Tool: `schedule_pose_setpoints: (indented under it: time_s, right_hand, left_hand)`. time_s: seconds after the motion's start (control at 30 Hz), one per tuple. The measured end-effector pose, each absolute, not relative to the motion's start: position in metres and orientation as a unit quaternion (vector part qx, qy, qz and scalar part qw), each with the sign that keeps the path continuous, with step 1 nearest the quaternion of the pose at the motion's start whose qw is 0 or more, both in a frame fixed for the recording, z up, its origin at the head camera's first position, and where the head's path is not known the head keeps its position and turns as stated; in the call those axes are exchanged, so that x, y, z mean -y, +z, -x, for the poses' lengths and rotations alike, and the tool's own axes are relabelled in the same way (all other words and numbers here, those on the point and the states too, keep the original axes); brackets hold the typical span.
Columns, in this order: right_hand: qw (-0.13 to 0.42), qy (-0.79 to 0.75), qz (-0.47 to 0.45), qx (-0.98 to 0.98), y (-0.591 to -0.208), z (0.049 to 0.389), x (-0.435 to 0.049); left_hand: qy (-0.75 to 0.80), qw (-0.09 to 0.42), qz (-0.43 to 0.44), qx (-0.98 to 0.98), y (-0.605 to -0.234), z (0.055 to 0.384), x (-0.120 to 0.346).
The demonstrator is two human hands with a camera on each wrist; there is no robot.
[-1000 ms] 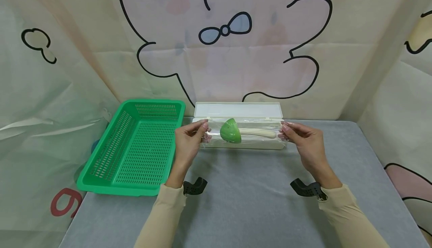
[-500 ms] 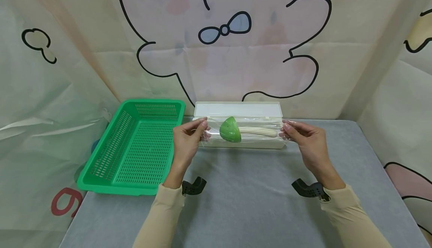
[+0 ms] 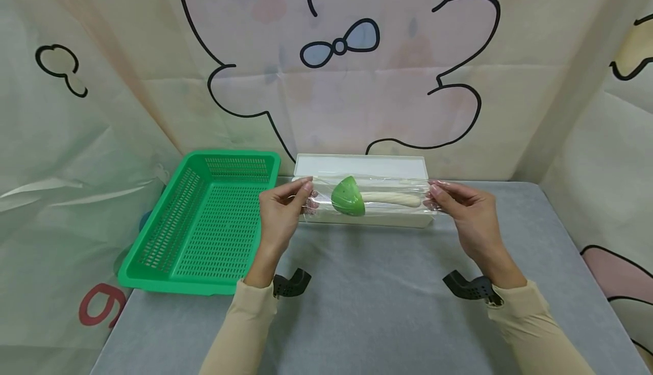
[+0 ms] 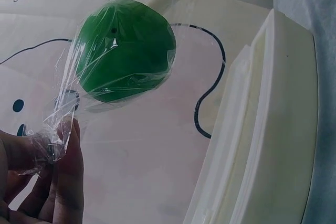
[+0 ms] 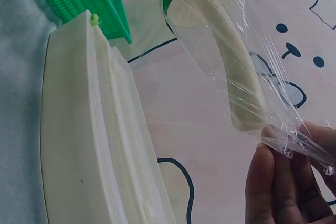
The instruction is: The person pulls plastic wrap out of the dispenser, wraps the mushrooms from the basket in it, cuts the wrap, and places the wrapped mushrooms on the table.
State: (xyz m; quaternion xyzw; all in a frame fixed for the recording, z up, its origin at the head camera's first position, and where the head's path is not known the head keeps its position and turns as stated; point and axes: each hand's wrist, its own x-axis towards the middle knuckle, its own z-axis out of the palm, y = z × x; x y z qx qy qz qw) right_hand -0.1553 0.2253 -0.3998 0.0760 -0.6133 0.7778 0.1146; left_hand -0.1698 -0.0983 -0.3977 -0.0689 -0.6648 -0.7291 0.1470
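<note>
A mushroom (image 3: 348, 196) with a green cap and a long white stem lies inside clear plastic wrap (image 3: 326, 189), held up in front of a white box. My left hand (image 3: 279, 213) pinches the gathered wrap at the cap end, thumb against fingers. At the stem end, the wrap is twisted between the thumb and fingers of my right hand (image 3: 471, 222). The film is stretched between both hands. In the left wrist view the rounded green cap (image 4: 126, 51) faces me through the film; the right wrist view has the pale stem (image 5: 236, 72).
Behind the wrap, a long white box (image 3: 367, 220) stands with its lid (image 3: 359, 165) raised. A green perforated basket (image 3: 199, 286) sits to the left on the grey table (image 3: 372, 307). A printed cloth (image 3: 326, 103) hangs at the back.
Both hands have drawn slightly apart and a little upward, the right one moving outward to the right. The wrapped mushroom stays between them.
</note>
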Motion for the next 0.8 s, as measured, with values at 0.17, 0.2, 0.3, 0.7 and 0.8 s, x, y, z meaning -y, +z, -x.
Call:
schedule_pose_setpoints:
  time_s: [0.17, 0.2, 0.3, 0.7, 0.8]
  right_hand:
    - [0.115, 0.784, -0.077, 0.605, -0.398, 0.154, -0.225]
    - [0.115, 0.785, -0.077, 0.604, -0.398, 0.154, -0.224]
    - [0.113, 0.783, -0.077, 0.607, -0.398, 0.153, -0.224]
    - [0.085, 0.761, -0.062, 0.64, -0.412, 0.139, -0.225]
    - [0.078, 0.755, -0.049, 0.649, -0.416, 0.134, -0.224]
  left_hand:
    - [-0.726, 0.152, 0.07, 0.667, -0.396, 0.168, 0.099]
    - [-0.724, 0.154, 0.071, 0.669, -0.396, 0.168, 0.099]
    - [-0.718, 0.157, 0.067, 0.675, -0.397, 0.166, 0.1]
    - [-0.714, 0.128, 0.036, 0.688, -0.411, 0.153, 0.103]
    - [-0.717, 0.122, 0.035, 0.685, -0.414, 0.149, 0.104]
